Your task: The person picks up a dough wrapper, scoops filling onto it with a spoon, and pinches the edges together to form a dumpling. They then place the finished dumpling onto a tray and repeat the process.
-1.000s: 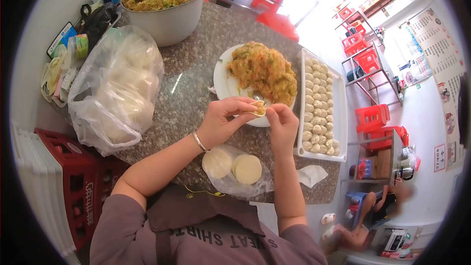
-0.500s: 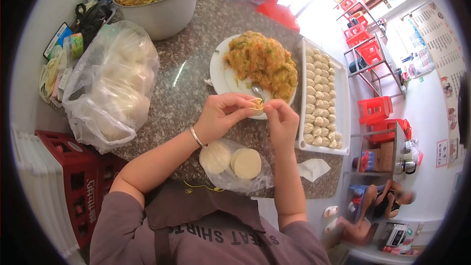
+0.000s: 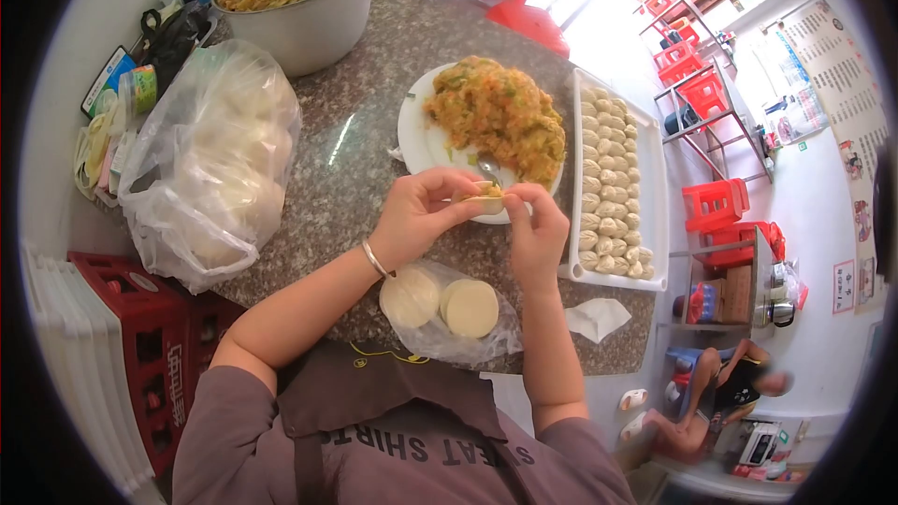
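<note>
Between my two hands is a dumpling (image 3: 486,198), its pale wrapper folded up around orange-green filling that still shows at the top. My left hand (image 3: 426,210) pinches one end of it, and my right hand (image 3: 535,224) pinches the other with thumb and forefinger. Just beyond them lies a white plate (image 3: 416,136) with a heap of filling (image 3: 500,117) and a metal spoon (image 3: 489,166). Round dough wrappers (image 3: 470,309) sit stacked in a clear plastic bag (image 3: 440,346) below my wrists.
A white tray (image 3: 662,196) at the right carries rows of pleated dumplings (image 3: 608,187). A large bowl (image 3: 313,33) of filling stands at the back left, near a bulging plastic bag (image 3: 220,150). A crumpled tissue (image 3: 599,320) lies by the table edge. A person (image 3: 730,388) sits at far right.
Both hands stay at nearly the same spot, still holding the dumpling. The wrapper's near side now shows more, and the fingers have shifted slightly along its edge.
</note>
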